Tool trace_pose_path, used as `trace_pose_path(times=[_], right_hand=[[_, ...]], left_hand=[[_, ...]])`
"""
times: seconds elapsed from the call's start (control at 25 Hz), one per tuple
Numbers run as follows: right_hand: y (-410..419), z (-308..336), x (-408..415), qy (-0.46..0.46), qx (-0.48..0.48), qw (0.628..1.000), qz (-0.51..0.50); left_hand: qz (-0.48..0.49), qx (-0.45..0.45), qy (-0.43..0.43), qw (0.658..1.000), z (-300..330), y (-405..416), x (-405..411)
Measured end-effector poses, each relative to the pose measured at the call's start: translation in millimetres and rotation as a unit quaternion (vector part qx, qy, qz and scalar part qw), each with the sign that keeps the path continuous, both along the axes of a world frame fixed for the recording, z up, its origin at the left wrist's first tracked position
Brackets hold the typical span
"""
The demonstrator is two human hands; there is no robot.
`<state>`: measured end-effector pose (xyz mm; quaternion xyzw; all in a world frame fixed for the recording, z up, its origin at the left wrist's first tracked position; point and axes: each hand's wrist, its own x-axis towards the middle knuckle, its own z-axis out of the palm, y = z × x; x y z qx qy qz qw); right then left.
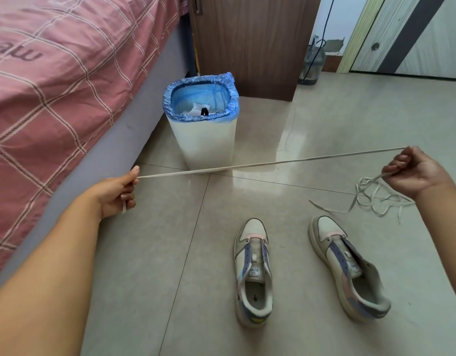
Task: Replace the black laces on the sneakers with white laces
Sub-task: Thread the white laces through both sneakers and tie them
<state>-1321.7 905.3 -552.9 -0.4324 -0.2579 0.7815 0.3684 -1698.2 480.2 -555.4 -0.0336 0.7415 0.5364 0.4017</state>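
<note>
At the far left a bed with a pink checked cover (54, 80) is running along the tiled floor (170, 253). Just beside its edge the left hand (117, 191) is pinching one end of a flat white shoelace (247, 165) between thumb and fingers, with a short tail sticking out below the curled fingers. The lace is stretching taut across the view, passing in front of a white plastic bin lined with a blue bag (202, 119); something black is lying inside the bin among white scraps, possibly an old lace, though that is too small to tell.

Below the lace, the pair of pale grey sneakers with lilac and pink panels (252, 273) is sitting on the floor, toes pointing away, both with bare eyelets and tongues showing. So the removal looks finished and the threading not yet begun.

At the right, the right hand (414, 170) is gripping the other stretch of the lace, well apart from the left hand. From it the rest is trailing down into a loose tangle of white lace (376, 199) on the floor.

The main risk lies in that tangle: pulling harder could tighten its loops into a knot. If a second lace is mixed in there, the two could be dragged together. A slipping pinch at the left would drop the free end.
</note>
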Motion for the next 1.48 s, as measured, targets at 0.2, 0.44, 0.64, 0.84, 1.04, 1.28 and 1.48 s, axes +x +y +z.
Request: trace_pose_path(times=[0.2, 0.44, 0.64, 0.84, 1.04, 1.28, 1.48], right_hand=[[16.9, 0.2, 9.7, 0.010, -0.026, 0.998, -0.057], [-27.5, 1.2, -23.8, -0.113, 0.023, 0.978, 0.175], [-101.2, 20.9, -105.0, -0.233, 0.117, 0.861, 0.437], [-160.0, 45.0, -152.5, -0.178, 0.159, 0.821, 0.519], [-176.1, 43.1, -157.9, -0.181, 0.141, 0.825, 0.516], [-168.4, 30.8, -143.4, -0.147, 0.158, 0.827, 0.520], [-174.4, 24.7, -148.3, -0.156, 0.182, 0.831, 0.502]], left_hand=[[0.130, 0.065, -0.043, 0.988, -16.4, -27.4, -7.4], [0.124, 0.042, -0.035, 0.991, -17.6, -10.9, -7.1], [-0.117, 0.058, -0.013, 0.991, 20.3, 53.6, 28.8], [-0.216, 0.127, -0.121, 0.960, 49.9, 109.5, 83.0], [-0.098, 0.108, -0.145, 0.979, 53.9, 131.1, 104.5], [-0.083, 0.076, -0.166, 0.980, 50.9, 125.3, 92.8], [-0.171, 0.045, -0.195, 0.965, 44.2, 134.2, 115.0]])
